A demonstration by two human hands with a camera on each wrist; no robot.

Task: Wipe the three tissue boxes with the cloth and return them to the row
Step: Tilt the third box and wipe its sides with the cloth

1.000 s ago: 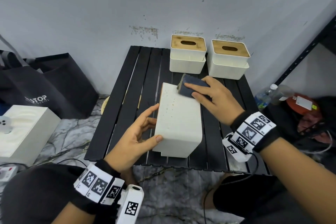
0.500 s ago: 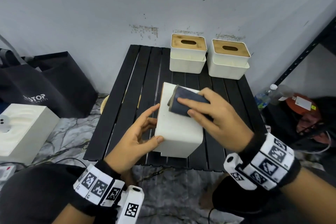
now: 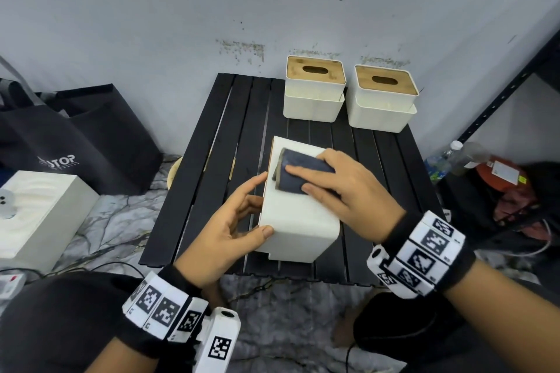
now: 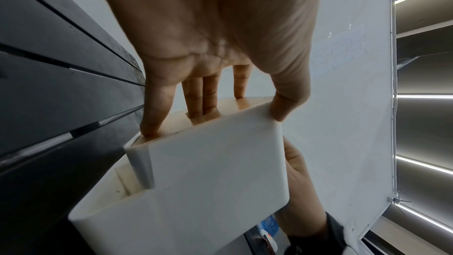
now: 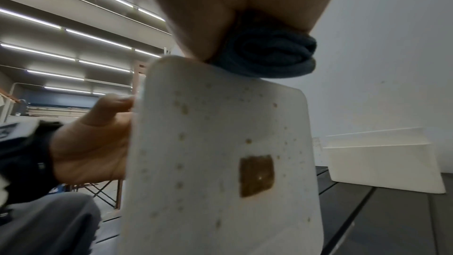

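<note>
Slatted table (image 3: 194, 191); wrist view alone shows tissue box (image 5: 220, 162) stains.

The tipped tissue box (image 3: 298, 221) is smooth, matt white plastic, brown-speckled on its underside; the two boxes (image 3: 315, 89) at the frame's upper centre carry pale wood lids. The cloth (image 3: 298, 172) — dark blue, soft, nubbly. The slatted table (image 3: 194, 185) — matt black.
</note>
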